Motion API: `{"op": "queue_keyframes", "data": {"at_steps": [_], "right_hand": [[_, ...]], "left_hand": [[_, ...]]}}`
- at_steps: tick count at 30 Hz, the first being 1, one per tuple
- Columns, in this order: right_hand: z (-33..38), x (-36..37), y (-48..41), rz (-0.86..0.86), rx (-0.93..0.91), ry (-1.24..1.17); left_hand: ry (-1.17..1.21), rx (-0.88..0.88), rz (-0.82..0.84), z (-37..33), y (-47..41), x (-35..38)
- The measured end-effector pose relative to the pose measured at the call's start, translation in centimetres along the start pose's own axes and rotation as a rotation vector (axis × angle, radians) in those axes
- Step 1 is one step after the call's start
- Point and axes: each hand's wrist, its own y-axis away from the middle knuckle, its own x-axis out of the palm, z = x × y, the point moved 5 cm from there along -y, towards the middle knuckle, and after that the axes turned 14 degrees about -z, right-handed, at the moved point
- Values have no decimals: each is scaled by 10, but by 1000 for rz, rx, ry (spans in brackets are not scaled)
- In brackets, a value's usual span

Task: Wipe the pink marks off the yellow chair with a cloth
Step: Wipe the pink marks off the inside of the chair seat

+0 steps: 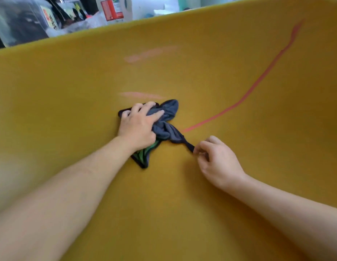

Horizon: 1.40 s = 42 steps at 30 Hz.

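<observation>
Grey cloth (165,119) is kept bunched on the yellow chair (70,81) seat, just below a faint pink smudge (141,95) & touching the lower end of the long pink line (258,83), prob. so both are reached w/ short strokes. It's gripped & pressed down by the left hand (137,125), fingers curled into the folds, forearm stretched fwd. One corner is pinched by the right hand (217,160), likely to pull it taut.

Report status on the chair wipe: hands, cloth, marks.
Left hand grips bunched cloth on yellow chair. Right hand pinches a cloth corner. Long pink line unwiped; two faint pink smears beyond cloth. Nothing blocking.
</observation>
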Motion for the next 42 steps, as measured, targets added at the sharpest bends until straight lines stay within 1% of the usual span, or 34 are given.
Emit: {"op": "queue_keyframes", "data": {"at_steps": [1,2,3,4,6,8,9,10,11,13,14,15,17,19,20,21,23,25,26,27,29,30,31,32,33,34,35,36,37,38,39,40,41,42], "right_hand": [[0,0,-1,-14,-17,23],[-1,-3,-3,-58,-18,33],[-2,-8,-7,-117,-4,37],[-5,-14,-12,-173,16,41],[-12,-21,-19,-196,37,79],[-14,-16,-17,-97,-25,150],[-13,-10,-12,-35,-90,194],[-11,-2,-7,27,-162,254],[-10,5,-3,76,-233,335],[-11,13,-1,113,-282,491],[-12,13,-3,106,-253,531],[-12,11,-6,95,-215,546],[-11,8,-8,84,-180,550],[-8,7,-5,72,-201,545],[-8,9,-2,92,-219,554],[-8,13,2,125,-240,569],[-9,16,5,150,-263,594],[-3,19,5,125,-304,591],[2,21,6,100,-352,572],[7,25,6,74,-405,546],[16,30,-1,55,-470,510],[21,31,-8,41,-465,497],[26,32,-14,20,-449,485],[31,35,-18,-10,-434,479],[33,41,-20,-46,-427,485],[33,47,-19,-84,-433,498],[32,52,-16,-122,-450,504],[30,56,-13,-150,-468,498],[29,56,-11,-177,-476,475],[29,55,-11,-204,-475,448],[28,54,-10,-216,-473,426],[29,53,-10,-215,-473,415],[29,53,-9,-209,-489,417],[31,54,-6,-201,-513,430]], "left_hand": [[56,-80,2,-9,1,-1],[124,-102,34,-28,13,3],[206,-48,78,-52,33,6],[296,56,105,-79,58,5],[408,244,110,-108,96,-1],[307,403,-26,-88,75,0],[152,405,-119,-65,51,8],[3,332,-180,-35,22,11],[-59,182,-215,-5,-3,11],[-5,-59,-241,13,-18,14],[45,-92,-250,-3,-6,14],[99,-26,-233,-30,15,17],[211,228,-149,-77,68,20],[183,438,-115,-69,71,15],[99,470,-158,-44,51,12],[-36,425,-196,-13,25,10],[-220,168,-266,46,-17,-7],[-191,-100,-293,52,-17,-13],[-143,-111,-288,34,-3,-8],[-106,13,-256,9,16,4],[-34,385,-135,-25,50,20],[-46,524,-115,-17,45,17],[-107,583,-157,2,27,6],[-194,562,-205,29,1,-5],[-286,474,-264,57,-28,-18],[-341,324,-349,82,-54,-36],[-335,152,-421,98,-69,-50],[-292,-13,-457,101,-73,-55],[-247,-128,-463,92,-65,-52],[-192,-114,-421,73,-49,-39],[-143,36,-362,48,-26,-19],[-93,255,-280,24,2,0],[-93,440,-191,13,23,13],[-111,573,-161,17,24,16]]}}
